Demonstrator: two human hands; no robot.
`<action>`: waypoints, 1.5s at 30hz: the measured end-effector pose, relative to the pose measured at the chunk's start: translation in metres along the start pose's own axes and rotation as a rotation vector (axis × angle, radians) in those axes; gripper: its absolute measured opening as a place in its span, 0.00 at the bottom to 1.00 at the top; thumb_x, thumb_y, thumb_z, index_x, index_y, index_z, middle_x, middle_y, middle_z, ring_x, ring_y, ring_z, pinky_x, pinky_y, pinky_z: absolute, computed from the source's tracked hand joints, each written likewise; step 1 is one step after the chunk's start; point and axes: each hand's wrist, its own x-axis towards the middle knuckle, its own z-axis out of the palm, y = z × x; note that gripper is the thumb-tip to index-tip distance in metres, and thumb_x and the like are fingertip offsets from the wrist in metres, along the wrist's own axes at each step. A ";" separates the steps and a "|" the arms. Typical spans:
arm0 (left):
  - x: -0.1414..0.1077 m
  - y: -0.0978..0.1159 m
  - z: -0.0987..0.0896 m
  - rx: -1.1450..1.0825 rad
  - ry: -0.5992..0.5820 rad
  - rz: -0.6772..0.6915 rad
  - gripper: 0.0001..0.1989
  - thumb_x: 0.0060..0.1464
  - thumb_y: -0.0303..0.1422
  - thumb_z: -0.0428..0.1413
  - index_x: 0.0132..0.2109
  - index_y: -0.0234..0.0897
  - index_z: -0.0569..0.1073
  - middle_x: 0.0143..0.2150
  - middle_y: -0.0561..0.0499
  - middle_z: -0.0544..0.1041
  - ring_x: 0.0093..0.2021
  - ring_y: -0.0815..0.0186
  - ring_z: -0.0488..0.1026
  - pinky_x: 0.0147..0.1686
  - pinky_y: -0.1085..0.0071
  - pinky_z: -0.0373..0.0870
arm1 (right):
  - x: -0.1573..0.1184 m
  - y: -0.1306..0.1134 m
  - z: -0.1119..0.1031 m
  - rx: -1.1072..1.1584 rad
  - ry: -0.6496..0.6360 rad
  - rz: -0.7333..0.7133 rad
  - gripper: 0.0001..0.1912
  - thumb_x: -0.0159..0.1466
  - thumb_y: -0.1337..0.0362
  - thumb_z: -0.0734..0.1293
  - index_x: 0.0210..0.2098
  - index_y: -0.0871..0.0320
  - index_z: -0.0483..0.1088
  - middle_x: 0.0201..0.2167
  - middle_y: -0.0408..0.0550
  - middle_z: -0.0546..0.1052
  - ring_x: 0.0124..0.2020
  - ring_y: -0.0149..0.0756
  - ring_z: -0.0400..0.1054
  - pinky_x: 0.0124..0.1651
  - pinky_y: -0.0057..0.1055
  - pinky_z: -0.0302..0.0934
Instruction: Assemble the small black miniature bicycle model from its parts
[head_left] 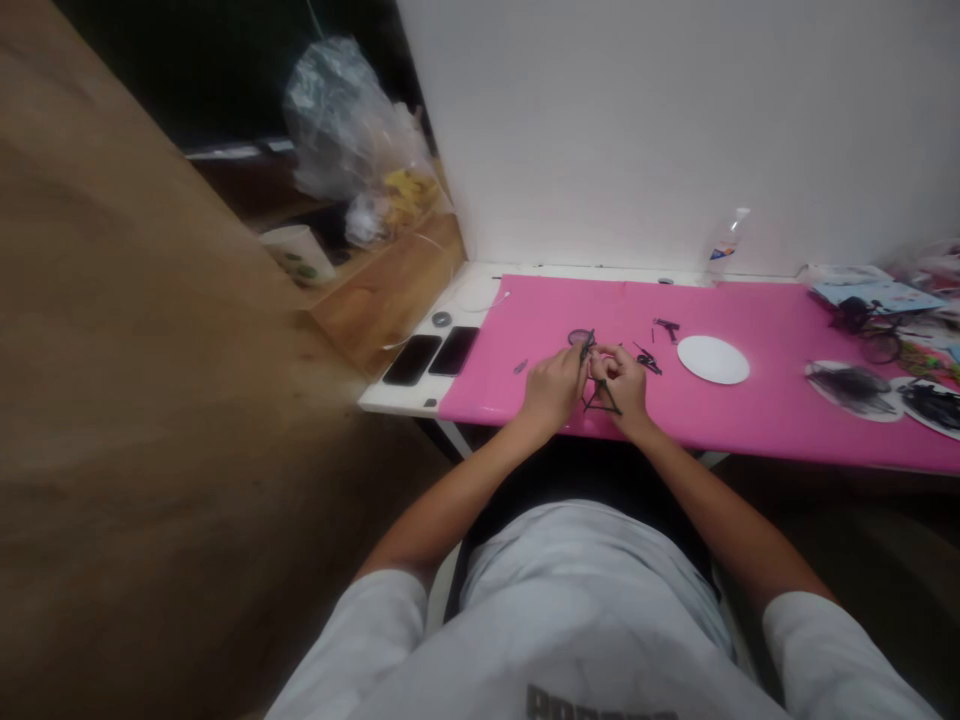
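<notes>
Both hands meet over the front part of a pink sheet (pixel 630 420). My left hand (pixel 556 387) is closed around the upper part of a dark thin frame (pixel 602 403), whose angular end sticks out below the fingers. My right hand (pixel 622 382) pinches at the same frame from the right, its fingertips touching those of my left hand. Just beyond the fingers a small dark wheel (pixel 579 338) shows, partly covered. Small black parts (pixel 649 361) lie right of my right hand, with another black piece (pixel 667 327) farther back.
A white plate (pixel 713 360) lies to the right, then plates holding dark parts (pixel 855 388) and a small black bicycle model (pixel 877 330). Two phones (pixel 454 351) lie at the left. A clear bottle (pixel 727 245) stands by the wall; plastic bags (pixel 337 120) hang back left.
</notes>
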 end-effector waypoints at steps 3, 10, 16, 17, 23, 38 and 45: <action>0.000 0.000 -0.004 -0.102 -0.011 -0.020 0.20 0.74 0.34 0.49 0.66 0.34 0.71 0.48 0.42 0.83 0.43 0.59 0.81 0.41 0.69 0.72 | 0.001 0.004 -0.003 -0.086 0.002 -0.127 0.17 0.73 0.50 0.66 0.44 0.57 0.76 0.17 0.34 0.62 0.17 0.29 0.57 0.24 0.27 0.53; 0.003 -0.004 -0.005 -0.371 -0.033 -0.076 0.20 0.73 0.37 0.51 0.66 0.38 0.73 0.46 0.43 0.83 0.41 0.60 0.80 0.43 0.68 0.73 | 0.009 0.018 -0.014 -0.360 0.020 -0.433 0.15 0.75 0.56 0.64 0.46 0.60 0.77 0.19 0.37 0.68 0.19 0.28 0.61 0.27 0.26 0.54; 0.009 -0.011 -0.001 -0.870 -0.129 -0.174 0.22 0.71 0.48 0.52 0.52 0.33 0.80 0.37 0.47 0.81 0.32 0.67 0.75 0.34 0.73 0.71 | 0.011 0.022 -0.017 -0.489 0.026 -0.474 0.15 0.76 0.56 0.63 0.46 0.59 0.77 0.20 0.39 0.72 0.19 0.28 0.65 0.28 0.26 0.56; 0.010 -0.011 -0.001 -0.943 -0.145 -0.196 0.24 0.70 0.50 0.52 0.50 0.32 0.80 0.38 0.47 0.80 0.33 0.67 0.75 0.34 0.74 0.71 | 0.011 0.022 -0.018 -0.496 0.021 -0.478 0.15 0.76 0.56 0.63 0.46 0.59 0.77 0.20 0.39 0.72 0.19 0.28 0.65 0.28 0.26 0.56; 0.014 -0.006 -0.007 -1.289 -0.263 -0.347 0.26 0.60 0.50 0.63 0.51 0.31 0.79 0.44 0.43 0.81 0.42 0.63 0.78 0.42 0.69 0.76 | 0.014 0.021 -0.022 -0.531 0.023 -0.554 0.16 0.77 0.57 0.62 0.48 0.60 0.78 0.20 0.40 0.73 0.19 0.29 0.65 0.27 0.25 0.56; 0.012 -0.020 0.016 -1.182 -0.213 -0.184 0.15 0.67 0.37 0.56 0.53 0.31 0.79 0.47 0.43 0.82 0.47 0.62 0.80 0.50 0.64 0.78 | 0.012 0.018 -0.021 -0.607 0.036 -0.531 0.15 0.77 0.57 0.64 0.45 0.60 0.79 0.20 0.42 0.75 0.19 0.29 0.67 0.29 0.27 0.56; 0.008 -0.013 0.004 -0.827 -0.118 -0.163 0.14 0.69 0.37 0.54 0.47 0.31 0.81 0.37 0.47 0.82 0.35 0.65 0.78 0.37 0.72 0.73 | 0.012 0.016 -0.021 -0.642 0.017 -0.589 0.16 0.77 0.58 0.63 0.44 0.60 0.79 0.19 0.42 0.74 0.19 0.29 0.67 0.29 0.28 0.54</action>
